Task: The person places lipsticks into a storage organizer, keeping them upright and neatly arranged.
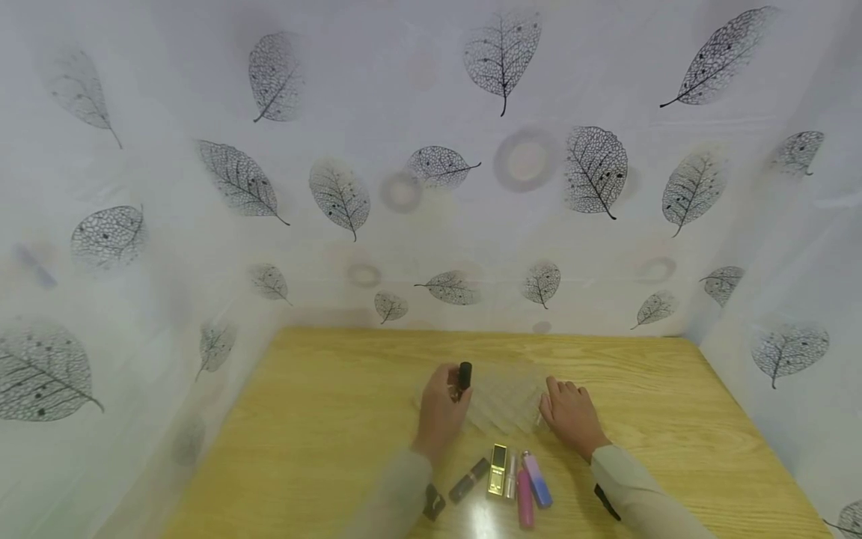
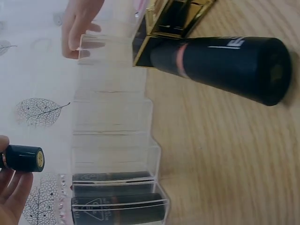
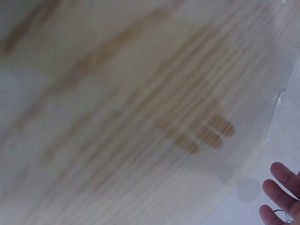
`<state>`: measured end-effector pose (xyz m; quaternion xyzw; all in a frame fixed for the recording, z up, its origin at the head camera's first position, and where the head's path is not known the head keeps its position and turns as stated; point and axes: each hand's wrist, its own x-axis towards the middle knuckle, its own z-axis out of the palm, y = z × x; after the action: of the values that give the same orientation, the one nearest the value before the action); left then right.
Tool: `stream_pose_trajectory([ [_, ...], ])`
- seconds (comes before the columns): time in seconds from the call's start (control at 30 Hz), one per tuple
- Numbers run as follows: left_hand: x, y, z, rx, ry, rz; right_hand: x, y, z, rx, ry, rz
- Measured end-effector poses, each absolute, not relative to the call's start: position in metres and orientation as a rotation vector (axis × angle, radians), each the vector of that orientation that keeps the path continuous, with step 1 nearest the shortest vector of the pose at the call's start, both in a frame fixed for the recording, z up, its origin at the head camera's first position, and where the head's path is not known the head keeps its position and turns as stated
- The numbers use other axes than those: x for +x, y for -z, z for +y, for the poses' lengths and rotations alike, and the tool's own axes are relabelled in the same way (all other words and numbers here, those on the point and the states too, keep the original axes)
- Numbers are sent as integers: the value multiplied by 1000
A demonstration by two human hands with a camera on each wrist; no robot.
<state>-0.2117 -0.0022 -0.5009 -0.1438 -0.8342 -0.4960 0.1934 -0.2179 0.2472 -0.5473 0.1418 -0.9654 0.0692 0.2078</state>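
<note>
My left hand [image 1: 441,412] grips an upright black lipstick tube [image 1: 465,376] by its lower part, just off the left end of a clear divided organizer [image 1: 506,404]. Two dark lipsticks [image 2: 119,206] lie in neighbouring compartments at that end, seen in the left wrist view. At the organizer's right end, the fingers of my right hand [image 1: 572,415] bend around its edge and hold it. Nearer to me lie a dark lipstick [image 1: 469,480], a black and gold tube [image 1: 497,470], a silvery clear tube [image 1: 511,475], a pink tube [image 1: 525,499] and a purple-blue tube [image 1: 537,479].
Everything stands on a wood-grain table [image 1: 323,434]. Pale sheeting [image 1: 431,224] printed with leaves rises behind the table and at both sides. Dark straps [image 1: 607,501] circle the wrists.
</note>
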Motion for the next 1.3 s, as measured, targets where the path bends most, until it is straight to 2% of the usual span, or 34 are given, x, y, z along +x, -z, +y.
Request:
stream_pose_trajectory([
  [0.4, -205, 515, 1, -426, 1194, -2356, -219, 549, 247, 398, -185, -2678],
  [1.3, -198, 522, 5, -325, 1191, -2337, -219, 550, 248, 402, -174, -2686],
])
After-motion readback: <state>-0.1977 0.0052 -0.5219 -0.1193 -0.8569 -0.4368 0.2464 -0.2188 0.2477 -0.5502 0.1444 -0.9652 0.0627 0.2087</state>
